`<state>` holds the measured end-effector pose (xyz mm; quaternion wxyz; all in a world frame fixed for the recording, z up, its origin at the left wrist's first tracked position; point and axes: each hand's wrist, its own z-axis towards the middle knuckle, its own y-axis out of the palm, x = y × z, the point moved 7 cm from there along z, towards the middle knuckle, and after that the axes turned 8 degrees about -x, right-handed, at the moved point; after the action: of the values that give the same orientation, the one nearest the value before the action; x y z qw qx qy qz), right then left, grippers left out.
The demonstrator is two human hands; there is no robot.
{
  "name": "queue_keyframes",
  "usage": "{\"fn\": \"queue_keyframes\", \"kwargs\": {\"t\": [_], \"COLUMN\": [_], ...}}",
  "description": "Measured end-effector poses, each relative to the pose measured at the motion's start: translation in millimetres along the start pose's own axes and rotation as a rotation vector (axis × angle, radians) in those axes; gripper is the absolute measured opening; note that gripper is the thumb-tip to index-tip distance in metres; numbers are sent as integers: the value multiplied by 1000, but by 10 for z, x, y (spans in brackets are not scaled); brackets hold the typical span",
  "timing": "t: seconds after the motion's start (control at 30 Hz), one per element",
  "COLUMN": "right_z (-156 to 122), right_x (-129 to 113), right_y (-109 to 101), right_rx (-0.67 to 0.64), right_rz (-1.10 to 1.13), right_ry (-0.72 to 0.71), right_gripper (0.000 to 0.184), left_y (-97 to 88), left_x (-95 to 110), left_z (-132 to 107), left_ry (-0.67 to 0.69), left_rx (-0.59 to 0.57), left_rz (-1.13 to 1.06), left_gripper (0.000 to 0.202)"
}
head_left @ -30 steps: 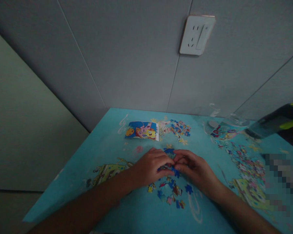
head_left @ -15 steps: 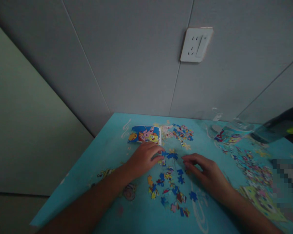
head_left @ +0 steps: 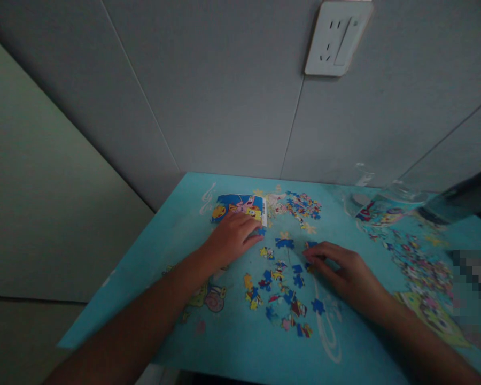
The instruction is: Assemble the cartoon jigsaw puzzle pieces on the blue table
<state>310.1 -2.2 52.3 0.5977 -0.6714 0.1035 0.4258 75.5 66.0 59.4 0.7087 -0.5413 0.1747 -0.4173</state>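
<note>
My left hand [head_left: 231, 238] rests flat, unclenched, on the small colourful cartoon picture card [head_left: 238, 207], whose long axis runs left-right; my right hand [head_left: 342, 266] touches loose blue cardboard puzzle pieces [head_left: 282, 289], grip unclear; no writing is legible.

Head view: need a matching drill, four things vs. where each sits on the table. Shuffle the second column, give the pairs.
Things:
1. left hand
2. right hand
3. picture card
4. wall socket

Places:
A. on the grey wall above the table
B. far side of the table, flat, just beyond the left hand's fingers
C. palm down, fingers at the near edge of the picture card
D. palm down, right of the scattered puzzle pieces, fingers touching blue ones

Pairs: 1-C, 2-D, 3-B, 4-A
</note>
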Motion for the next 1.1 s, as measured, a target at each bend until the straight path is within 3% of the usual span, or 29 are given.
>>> {"fn": "queue_keyframes", "kwargs": {"t": [0.53, 0.9, 1.1], "right_z": [10, 22, 31], "right_x": [28, 36, -3], "right_y": [-13, -19, 77], "right_rx": [-4, -23, -76], "right_rz": [-56, -66, -125], "right_ry": [0, -11, -50], "right_gripper": [19, 19, 22], "left_y": [-78, -66, -63], "left_x": [78, 257, 309], "left_z": [-77, -107, -113], "left_ry": [289, 338, 359], "left_rx": [-170, -290, -296], "left_rz": [30, -101, -168], "left_gripper": [21, 14, 17]}}
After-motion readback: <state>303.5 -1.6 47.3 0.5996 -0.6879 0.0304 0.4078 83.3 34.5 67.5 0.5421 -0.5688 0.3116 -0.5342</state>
